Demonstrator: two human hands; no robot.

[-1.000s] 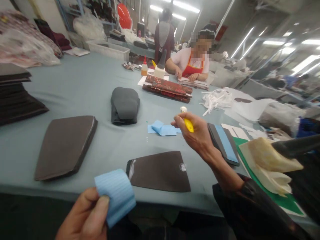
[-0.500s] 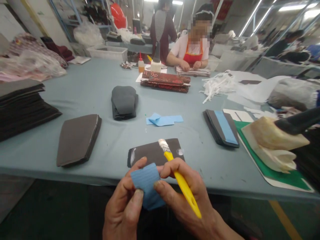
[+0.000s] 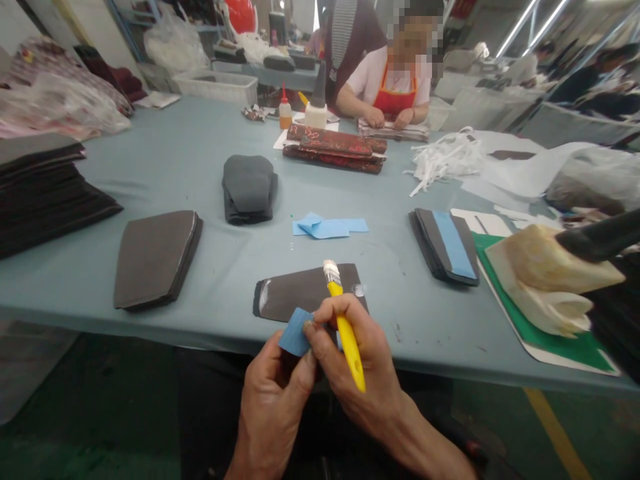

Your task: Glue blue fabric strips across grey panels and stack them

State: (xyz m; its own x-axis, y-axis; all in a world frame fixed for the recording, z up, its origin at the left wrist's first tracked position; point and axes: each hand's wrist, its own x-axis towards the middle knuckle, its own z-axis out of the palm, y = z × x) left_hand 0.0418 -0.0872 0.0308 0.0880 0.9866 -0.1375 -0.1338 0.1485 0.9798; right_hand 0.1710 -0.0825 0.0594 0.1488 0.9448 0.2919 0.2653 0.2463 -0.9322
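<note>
My left hand (image 3: 277, 387) is closed on a small blue strip (image 3: 296, 333), pinched near the table's front edge. My right hand (image 3: 357, 353) grips a yellow-handled brush (image 3: 349, 340) between its fingers, white-coated bristles pointing away from me. The right thumb and a fingertip also pinch the blue strip; part of it is hidden behind the fingers. Just beyond my hands lies a dark tapered panel (image 3: 295, 290) with white smears at both ends. More light-blue strips (image 3: 330, 227) rest farther up the table, one of them folded over.
Dark panel stacks stand to the left (image 3: 155, 260) and at the back (image 3: 249, 187). A stack topped with a blue strip (image 3: 453, 247) is at right, beside a cream container (image 3: 545, 280) on a green board (image 3: 593, 350). A co-worker (image 3: 383, 100) sits opposite, behind patterned rolls (image 3: 335, 148).
Both hands have drawn closer together around the blue strip, which is turned and shows less of its face. The brush has moved with the right hand and stands steeper. The view has tilted down slightly.
</note>
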